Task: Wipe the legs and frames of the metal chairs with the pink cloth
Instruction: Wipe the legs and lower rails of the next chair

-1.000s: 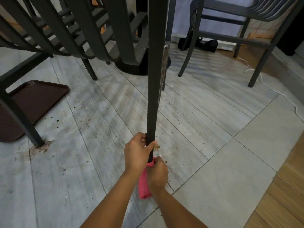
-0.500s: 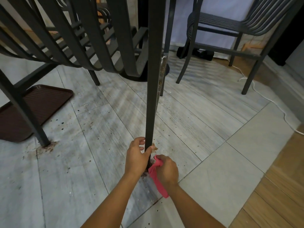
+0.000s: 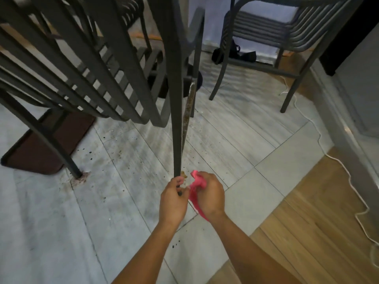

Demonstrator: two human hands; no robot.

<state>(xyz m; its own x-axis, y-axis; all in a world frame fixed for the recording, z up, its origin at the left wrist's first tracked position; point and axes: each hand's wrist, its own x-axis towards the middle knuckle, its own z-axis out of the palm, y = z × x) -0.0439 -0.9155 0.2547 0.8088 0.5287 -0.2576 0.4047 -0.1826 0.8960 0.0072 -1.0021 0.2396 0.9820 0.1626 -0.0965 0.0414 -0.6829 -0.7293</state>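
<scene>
While our left hand (image 3: 174, 198) holds the bottom of the chair leg (image 3: 176, 111) like it did a moment ago, our right hand (image 3: 209, 194) has moved. A second ago it was low behind the leg, with the pink cloth (image 3: 195, 190) tucked under it. Now it has come out to the right side, and the cloth is bunched up in it, just beside the foot of the leg. We think this means the foot has had one rub and we are getting a fresh bit of cloth ready. Our left fingers are curled round the thin leg and keep it steady. Our right fingers are curled tight on the cloth, and a tail of it hangs down by the wrist. We cannot tell if the cloth is touching the leg. Brown dirt still shows on the leg higher up, so more wiping is needed.
</scene>
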